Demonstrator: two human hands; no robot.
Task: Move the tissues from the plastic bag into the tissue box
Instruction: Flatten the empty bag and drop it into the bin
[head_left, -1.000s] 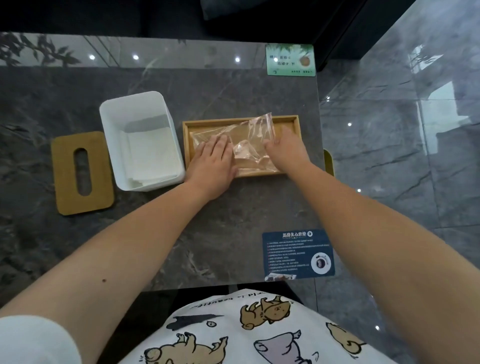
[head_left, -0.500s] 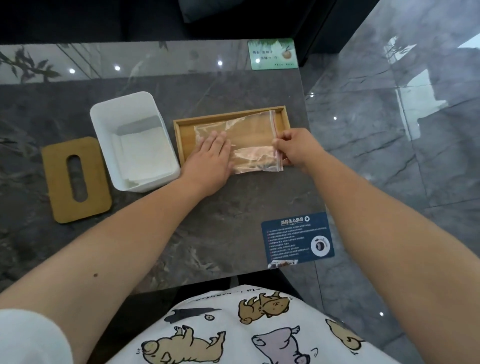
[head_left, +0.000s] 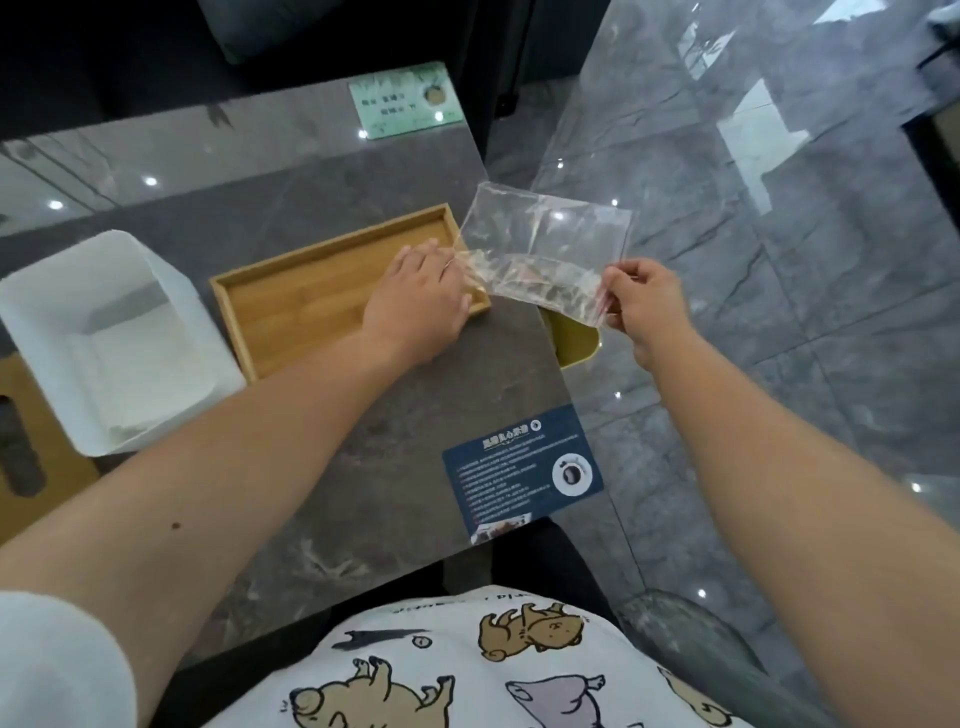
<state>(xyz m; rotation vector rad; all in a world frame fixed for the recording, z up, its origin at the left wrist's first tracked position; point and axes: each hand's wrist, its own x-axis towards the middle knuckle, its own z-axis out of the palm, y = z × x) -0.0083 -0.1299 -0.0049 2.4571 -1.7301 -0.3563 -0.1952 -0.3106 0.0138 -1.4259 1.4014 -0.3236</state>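
We see both forearms bare from the hands up; the left hand (head_left: 415, 306) carries a thin ring (head_left: 449, 265) on one finger; the right hand (head_left: 647, 304) shows none that we can make out; well back from the left hand, a short white sleeve (head_left: 57, 660) covers the upper arm; between the arms, a white shirt (head_left: 467, 670) is printed with tan cartoon dogs and dark lettering.

I count one plastic bag (head_left: 545, 244), one tissue box (head_left: 104, 338), one wooden tray (head_left: 311, 296), one slotted lid (head_left: 31, 467), two printed cards: green (head_left: 405, 101), blue (head_left: 522, 473).
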